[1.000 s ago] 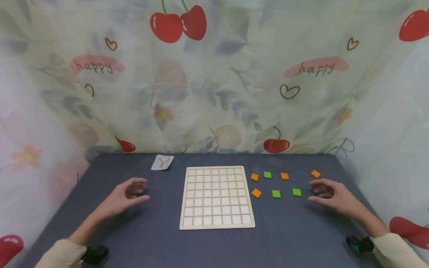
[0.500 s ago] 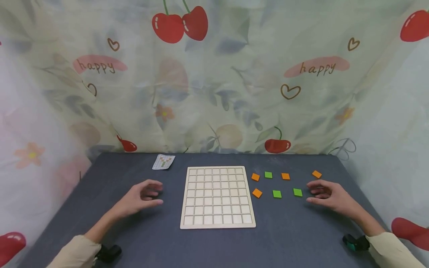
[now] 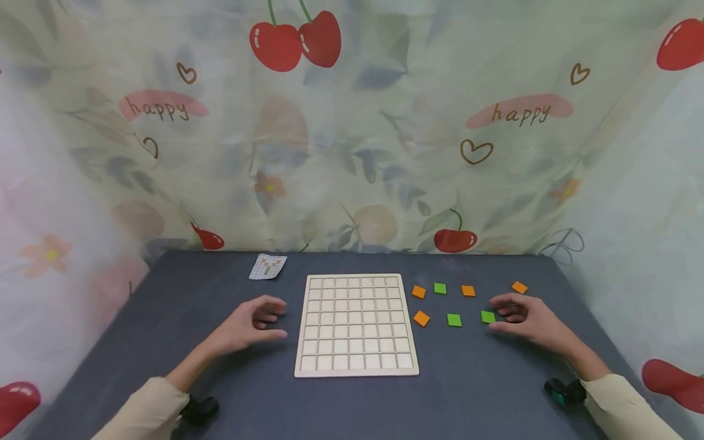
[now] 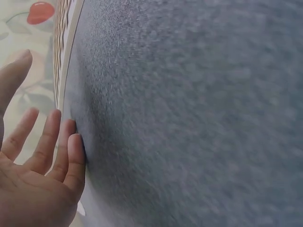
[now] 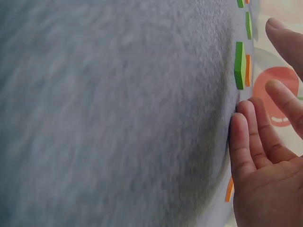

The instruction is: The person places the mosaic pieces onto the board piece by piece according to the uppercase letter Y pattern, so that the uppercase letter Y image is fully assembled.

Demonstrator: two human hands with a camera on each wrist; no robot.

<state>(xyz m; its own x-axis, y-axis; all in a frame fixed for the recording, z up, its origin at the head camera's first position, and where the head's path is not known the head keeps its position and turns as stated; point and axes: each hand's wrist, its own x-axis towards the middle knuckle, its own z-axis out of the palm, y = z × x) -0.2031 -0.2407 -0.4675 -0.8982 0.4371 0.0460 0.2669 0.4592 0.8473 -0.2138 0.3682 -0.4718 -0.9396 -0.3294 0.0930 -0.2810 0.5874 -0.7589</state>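
Observation:
A pale wooden grid board [image 3: 356, 326] lies in the middle of the dark table. To its left is my left hand [image 3: 247, 324], thumb and fingers apart and nothing between them; its fingertips are near the board's left edge. My right hand [image 3: 530, 321] is at the right, also holding nothing, with its fingertips right by a green square tile [image 3: 487, 316]. In the right wrist view that green tile [image 5: 240, 65] shows just beyond the relaxed fingers [image 5: 240, 137]. The left wrist view shows the left fingers [image 4: 46, 142] loosely spread, low over the cloth.
Right of the board lie other tiles: orange ones such as this orange tile [image 3: 421, 318] and green ones such as this green tile [image 3: 453, 320]. One orange tile [image 3: 519, 286] sits behind the right hand. A small patterned card [image 3: 267, 266] is at the back left. A printed curtain [image 3: 352, 134] hangs behind.
My left hand has moved right, toward the board. My right hand has shifted a little left, up to the nearest green tile. The board and tiles stay where they were.

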